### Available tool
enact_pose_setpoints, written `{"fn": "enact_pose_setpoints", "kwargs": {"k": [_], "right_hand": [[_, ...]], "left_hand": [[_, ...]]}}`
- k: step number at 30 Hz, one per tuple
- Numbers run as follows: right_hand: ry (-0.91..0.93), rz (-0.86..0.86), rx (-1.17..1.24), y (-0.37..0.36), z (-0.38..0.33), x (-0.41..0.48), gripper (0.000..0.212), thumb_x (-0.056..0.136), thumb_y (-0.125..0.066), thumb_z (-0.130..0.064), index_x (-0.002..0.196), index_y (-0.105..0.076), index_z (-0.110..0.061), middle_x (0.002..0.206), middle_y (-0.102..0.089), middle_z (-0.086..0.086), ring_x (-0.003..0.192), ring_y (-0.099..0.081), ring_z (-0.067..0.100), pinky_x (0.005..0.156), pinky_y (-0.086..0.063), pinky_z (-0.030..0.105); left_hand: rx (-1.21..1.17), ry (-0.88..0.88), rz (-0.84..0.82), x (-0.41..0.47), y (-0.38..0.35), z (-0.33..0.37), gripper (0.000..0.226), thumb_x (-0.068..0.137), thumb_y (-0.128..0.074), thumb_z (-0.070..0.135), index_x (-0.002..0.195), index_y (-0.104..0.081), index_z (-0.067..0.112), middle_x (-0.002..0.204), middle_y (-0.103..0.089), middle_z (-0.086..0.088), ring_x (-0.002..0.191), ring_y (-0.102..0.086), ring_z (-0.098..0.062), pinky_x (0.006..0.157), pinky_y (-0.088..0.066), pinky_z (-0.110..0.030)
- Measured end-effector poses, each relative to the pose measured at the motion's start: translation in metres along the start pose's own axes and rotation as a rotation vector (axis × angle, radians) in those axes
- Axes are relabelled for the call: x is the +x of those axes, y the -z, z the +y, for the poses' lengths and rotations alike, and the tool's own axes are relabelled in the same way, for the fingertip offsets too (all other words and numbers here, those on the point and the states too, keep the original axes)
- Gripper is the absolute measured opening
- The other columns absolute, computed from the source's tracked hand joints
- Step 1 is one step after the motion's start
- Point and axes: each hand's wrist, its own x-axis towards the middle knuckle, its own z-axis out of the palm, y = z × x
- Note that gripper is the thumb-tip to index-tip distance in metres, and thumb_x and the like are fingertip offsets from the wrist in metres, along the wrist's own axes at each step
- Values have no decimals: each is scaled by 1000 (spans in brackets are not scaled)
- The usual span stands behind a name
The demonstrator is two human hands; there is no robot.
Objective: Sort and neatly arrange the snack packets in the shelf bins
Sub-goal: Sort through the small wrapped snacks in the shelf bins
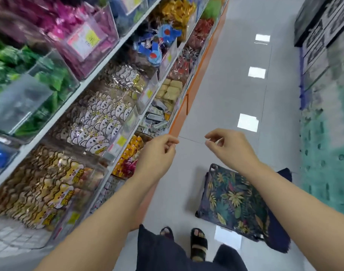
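**Snack packets sit in the bins while both hands hold a strand over the aisle**

The packets lie heaped in clear shelf bins on tiered shelves along the left. White, tan and yellow ones are in the near bins, with blue, pink and green ones farther up. The bin fronts line up with the shelf edges, and an orange base strip meets the floor.

Clear of the bins, the left hand has its fingers curled and pinches one end of a thin strand. The right hand pinches the other end, and the strand is taut between them.

Pale floor runs open ahead down the aisle. A leaf-print bag lies on the floor under the right forearm, beside the sandalled feet. A teal mat borders the right side.
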Motion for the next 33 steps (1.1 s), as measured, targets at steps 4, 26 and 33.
{"fn": "enact_pose_setpoints", "kwargs": {"k": [4, 26, 33], "right_hand": [[22, -17, -8, -1, -13, 58, 15, 88, -59, -29, 101, -67, -26, 79, -58, -21, 68, -53, 0, 73, -48, 29], [389, -303, -245, -23, -87, 291, 15, 87, -57, -26, 98, -68, -24, 86, -66, -10, 78, -62, 16, 67, -49, 29], [798, -610, -475, -45, -90, 360, 19, 87, -52, -24, 98, -66, -30, 97, -69, -5, 89, -62, 18, 65, -43, 25]], "left_hand": [[-14, -18, 26, 43, 13, 1, 19, 93, -50, 15, 100, -64, 25, 91, -60, 16, 82, -59, -5, 73, -49, -27], [-5, 225, 226, 200, 60, -19, 21, 95, -51, 21, 93, -60, 40, 101, -64, 15, 69, -57, -4, 58, -46, -26], [-86, 568, 637, 230, 19, -35, 16, 93, -55, 23, 105, -65, 25, 101, -66, 12, 74, -56, 1, 59, -39, -12]]}}
